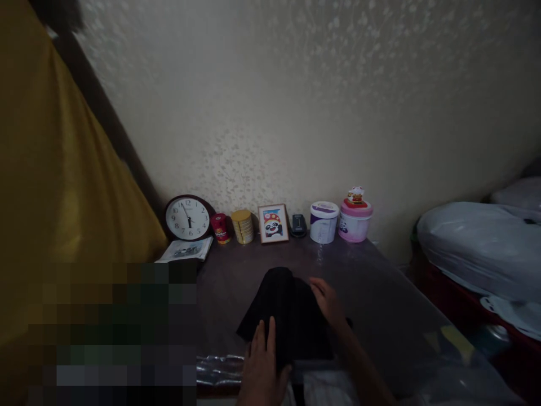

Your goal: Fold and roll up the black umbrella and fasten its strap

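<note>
On the dark glossy table (pixel 380 293) below the pale patterned wall (pixel 296 113), lower centre, the left hand (pixel 262 366) and the right hand (pixel 327 301) lie flat, fingers open, gripping nothing, on a black folded cloth (pixel 291 318).

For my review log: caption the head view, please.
Left hand and right hand rest on black cloth on dark table, clock behind.

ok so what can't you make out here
Head view, lower left: a pixelated block hides what lies there.
The cloth: too dark to tell its kind; left hand and right hand cover parts.
The red tin and white tub: labels too small.
The dark thing by the frame: too small, dim.
</note>
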A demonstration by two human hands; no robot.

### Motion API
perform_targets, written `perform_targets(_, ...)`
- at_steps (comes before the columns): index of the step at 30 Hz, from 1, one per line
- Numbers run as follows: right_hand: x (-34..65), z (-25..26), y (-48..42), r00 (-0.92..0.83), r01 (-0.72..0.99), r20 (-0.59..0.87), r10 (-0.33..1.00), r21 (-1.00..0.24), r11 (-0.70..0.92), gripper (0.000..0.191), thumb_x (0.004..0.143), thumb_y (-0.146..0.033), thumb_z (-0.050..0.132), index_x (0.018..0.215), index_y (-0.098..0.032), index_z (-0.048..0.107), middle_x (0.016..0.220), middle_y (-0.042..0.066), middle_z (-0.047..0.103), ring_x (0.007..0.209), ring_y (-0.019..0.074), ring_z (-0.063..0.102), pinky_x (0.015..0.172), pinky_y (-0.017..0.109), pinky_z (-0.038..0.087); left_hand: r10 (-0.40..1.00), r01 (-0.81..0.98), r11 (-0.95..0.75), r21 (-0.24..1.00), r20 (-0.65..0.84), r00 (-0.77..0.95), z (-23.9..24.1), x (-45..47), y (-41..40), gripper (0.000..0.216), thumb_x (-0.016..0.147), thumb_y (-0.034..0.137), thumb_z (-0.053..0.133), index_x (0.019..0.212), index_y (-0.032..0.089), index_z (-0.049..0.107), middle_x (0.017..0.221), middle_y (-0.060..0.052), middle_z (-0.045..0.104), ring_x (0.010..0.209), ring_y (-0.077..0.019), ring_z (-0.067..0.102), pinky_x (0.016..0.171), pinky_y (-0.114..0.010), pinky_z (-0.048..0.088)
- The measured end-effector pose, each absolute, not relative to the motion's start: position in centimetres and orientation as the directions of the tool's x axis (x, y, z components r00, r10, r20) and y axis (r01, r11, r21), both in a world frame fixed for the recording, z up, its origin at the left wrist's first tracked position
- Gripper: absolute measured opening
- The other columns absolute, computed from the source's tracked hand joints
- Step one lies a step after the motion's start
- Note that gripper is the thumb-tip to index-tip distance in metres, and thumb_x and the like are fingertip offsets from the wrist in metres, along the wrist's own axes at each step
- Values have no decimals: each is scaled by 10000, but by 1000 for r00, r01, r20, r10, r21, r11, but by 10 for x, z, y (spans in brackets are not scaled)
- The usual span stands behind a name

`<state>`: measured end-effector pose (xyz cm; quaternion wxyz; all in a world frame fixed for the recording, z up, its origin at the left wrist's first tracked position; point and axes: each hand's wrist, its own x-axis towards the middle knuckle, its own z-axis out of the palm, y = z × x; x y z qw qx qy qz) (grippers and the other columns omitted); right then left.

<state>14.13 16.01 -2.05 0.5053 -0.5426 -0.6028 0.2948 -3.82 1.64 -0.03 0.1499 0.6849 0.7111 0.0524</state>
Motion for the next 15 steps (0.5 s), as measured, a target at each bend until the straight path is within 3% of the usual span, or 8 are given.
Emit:
perform_targets(4,155,-24,126,95,269,207,974,-947,175,226,696,-387,567,809,-219,667,856,62,699,849,242,628,806,387,480,979,970,116,215,-191,-75,19,-37,13,836,662,202,485,1392,168,79,1454,-103,248,1264,-294,329,1006,-452,265)
perform_targets(7,154,-22,107,84,129,137,987,-984,125,297,684,-453,588,831,-207,665,869,81,695,855,251,631,790,398,488,969,967,163,197,-215,-120,23,-33,12,823,664,156,455,1393,200,76,1453,-101,251,1223,-338,369,943,-502,307)
perform_targets(11,149,-14,78,-104,-62,-17,994,-998,-23,395,667,-525,609,869,-187,646,810,75,686,744,214,647,703,359,512,965,886,200,418,-240,-104,10,-32,12,867,653,62,413,1399,162,-19,1474,-185,112,1156,-259,489,857,-333,410)
perform_targets(15,137,-14,38,-466,-18,-185,865,-976,-219,315,703,-473,594,807,-182,656,729,31,679,675,165,642,652,287,497,989,771,131,624,-138,-57,1,-43,15,895,616,14,408,1400,109,-14,1426,-189,271,1190,-179,461,916,-230,366)
